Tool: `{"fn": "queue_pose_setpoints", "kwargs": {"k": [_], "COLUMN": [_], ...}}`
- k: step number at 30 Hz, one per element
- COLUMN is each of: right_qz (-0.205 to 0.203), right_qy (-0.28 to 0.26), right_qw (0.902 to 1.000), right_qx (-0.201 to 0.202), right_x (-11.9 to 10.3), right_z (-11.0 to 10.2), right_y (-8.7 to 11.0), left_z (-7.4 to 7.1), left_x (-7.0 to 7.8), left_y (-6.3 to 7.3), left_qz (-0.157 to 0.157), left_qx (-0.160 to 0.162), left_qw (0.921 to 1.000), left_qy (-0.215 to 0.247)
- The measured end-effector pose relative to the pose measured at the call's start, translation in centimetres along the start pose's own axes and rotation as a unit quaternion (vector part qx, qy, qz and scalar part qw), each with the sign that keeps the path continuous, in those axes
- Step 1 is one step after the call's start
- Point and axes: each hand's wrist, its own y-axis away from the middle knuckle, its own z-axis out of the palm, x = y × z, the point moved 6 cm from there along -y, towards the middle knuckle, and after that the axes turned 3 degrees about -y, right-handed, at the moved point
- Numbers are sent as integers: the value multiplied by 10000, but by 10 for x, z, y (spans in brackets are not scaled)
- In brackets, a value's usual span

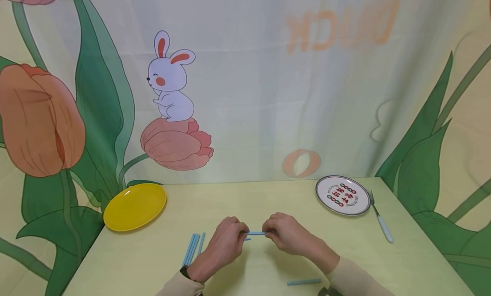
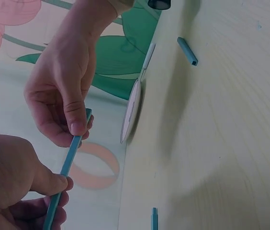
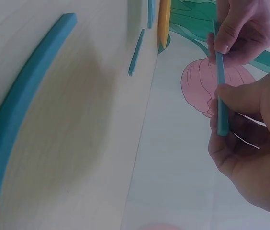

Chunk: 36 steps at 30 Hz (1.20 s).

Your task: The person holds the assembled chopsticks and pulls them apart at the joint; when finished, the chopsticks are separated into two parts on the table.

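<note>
A thin blue stick (image 1: 255, 233) is held level above the table between both hands. My left hand (image 1: 229, 240) pinches one end between thumb and fingers. The other end is gripped the same way by my right hand (image 1: 290, 235). In the left wrist view the raised stick (image 2: 69, 155) runs straight from hand to hand. Below, partly hidden by the left hand, a blue stick (image 1: 248, 239) lies on the table. Another blue stick (image 1: 304, 282) rests near the right forearm; it looms large in the right wrist view (image 3: 17, 110).
Beside the left forearm lie several blue sticks (image 1: 190, 249) in a row, with a separate one (image 1: 201, 242) next to them. A yellow plate (image 1: 135, 207) stands at the back left. At the back right are a white patterned plate (image 1: 342, 195) and a fork (image 1: 385, 228). A printed curtain (image 1: 245, 96) hangs behind.
</note>
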Motion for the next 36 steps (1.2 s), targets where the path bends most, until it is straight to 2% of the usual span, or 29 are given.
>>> {"fn": "queue_pose_setpoints", "kwargs": {"k": [18, 36], "right_qz": [94, 320], "right_qy": [-72, 83], "right_qw": [9997, 9973], "right_qx": [219, 656], "right_x": [-1, -4], "right_z": [-5, -10], "right_y": [7, 5], "left_z": [2, -4], "left_x": [2, 2], "left_y": [0, -2], "left_qz": [123, 200], "left_qx": [-181, 272], "left_qw": [9994, 9991], "left_qy": [258, 249]}}
